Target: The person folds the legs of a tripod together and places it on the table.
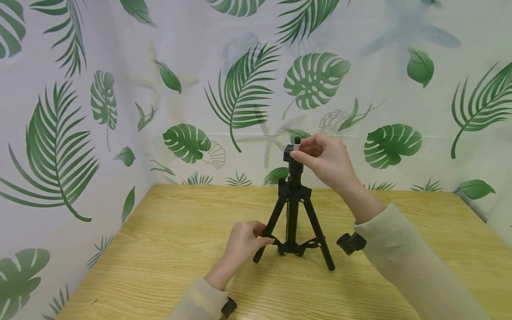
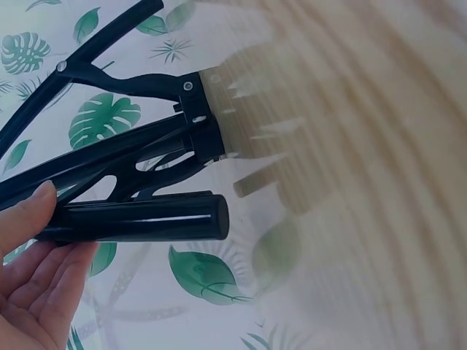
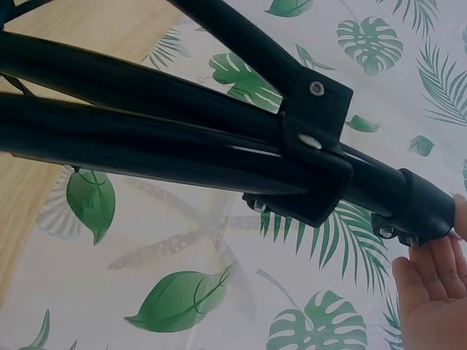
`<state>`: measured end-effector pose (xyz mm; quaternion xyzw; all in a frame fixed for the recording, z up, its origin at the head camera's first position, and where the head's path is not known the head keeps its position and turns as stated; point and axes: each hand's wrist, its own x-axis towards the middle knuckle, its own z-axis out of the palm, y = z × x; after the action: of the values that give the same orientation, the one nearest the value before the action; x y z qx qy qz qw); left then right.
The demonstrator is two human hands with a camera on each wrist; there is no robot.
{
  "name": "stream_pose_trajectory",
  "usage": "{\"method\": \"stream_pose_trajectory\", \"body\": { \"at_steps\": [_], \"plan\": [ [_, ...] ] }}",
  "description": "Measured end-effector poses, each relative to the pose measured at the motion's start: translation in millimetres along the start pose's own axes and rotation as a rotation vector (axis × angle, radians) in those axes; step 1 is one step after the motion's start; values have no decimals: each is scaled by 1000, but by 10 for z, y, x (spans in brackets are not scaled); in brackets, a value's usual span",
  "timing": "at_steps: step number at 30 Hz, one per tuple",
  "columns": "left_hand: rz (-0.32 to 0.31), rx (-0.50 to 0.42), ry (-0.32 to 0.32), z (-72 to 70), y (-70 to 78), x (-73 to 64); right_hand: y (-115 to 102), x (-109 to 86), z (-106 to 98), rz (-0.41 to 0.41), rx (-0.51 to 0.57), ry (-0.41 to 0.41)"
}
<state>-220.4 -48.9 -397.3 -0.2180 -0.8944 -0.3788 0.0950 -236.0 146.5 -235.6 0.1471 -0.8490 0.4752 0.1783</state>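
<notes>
A small black tripod [image 1: 293, 218] stands upright over the wooden table, its legs spread and joined by braces to the centre column. My left hand [image 1: 244, 242] pinches the lower part of its left leg [image 2: 146, 221], thumb on one side and fingers beneath in the left wrist view. Up at the top, my right hand [image 1: 330, 162] holds the column's end between thumb and fingers, beside a black clamp knob [image 1: 287, 153] and below a small black-tipped stud [image 1: 297, 141]. The right wrist view shows those fingers at the black collar [image 3: 423, 200]; their tips are partly hidden.
The wood-grain table [image 1: 168, 266] spreads out around the tripod. Behind and to the left hangs a white cloth [image 1: 184, 89] printed with green leaves and starfish. Black wrist-camera mounts [image 1: 352, 243] stick out from both sleeves.
</notes>
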Motion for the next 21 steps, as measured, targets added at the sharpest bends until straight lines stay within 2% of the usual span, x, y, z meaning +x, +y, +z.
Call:
{"method": "stream_pose_trajectory", "body": {
  "at_steps": [14, 21],
  "plan": [
    [-5, -40, 33, 84, 19, 86, 2, 1, 25, -14, -5, 12],
    [29, -50, 60, 93, 80, 115, 5, -1, 15, -12, -5, 12]
  ]
}}
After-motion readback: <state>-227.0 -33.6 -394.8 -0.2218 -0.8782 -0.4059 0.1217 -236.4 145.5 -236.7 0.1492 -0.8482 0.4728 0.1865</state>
